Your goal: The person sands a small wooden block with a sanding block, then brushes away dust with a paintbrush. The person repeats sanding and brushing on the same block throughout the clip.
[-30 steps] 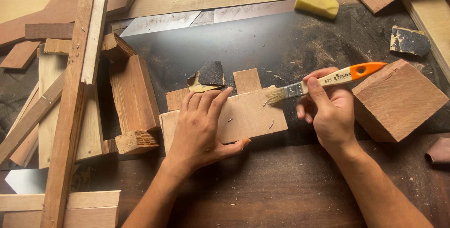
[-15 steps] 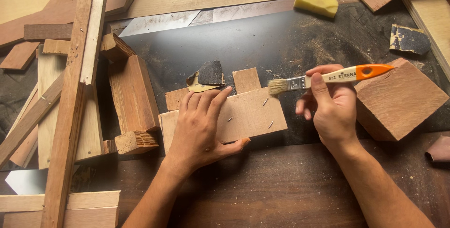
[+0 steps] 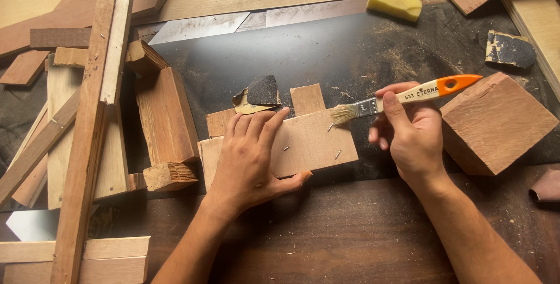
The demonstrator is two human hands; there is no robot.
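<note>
The dark tabletop (image 3: 326, 44) is dusty and crowded: scrap timber piled at the left of the frame, a wooden block (image 3: 496, 123) at right. At centre, the left hand (image 3: 248, 158) lies flat, fingers spread, on a light, stiff board (image 3: 315, 144) studded with small nails, best pinned from above. The right hand (image 3: 408, 135) is closed round the light brush (image 3: 402, 97), held by its handle, soft bristles at the board's upper right edge.

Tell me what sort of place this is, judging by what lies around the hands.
Most likely a woodworking bench: offcut strips piled at one side, sawdust on the dark mat, a sandpaper scrap, and the right hand holding a paintbrush over a nailed board.
</note>
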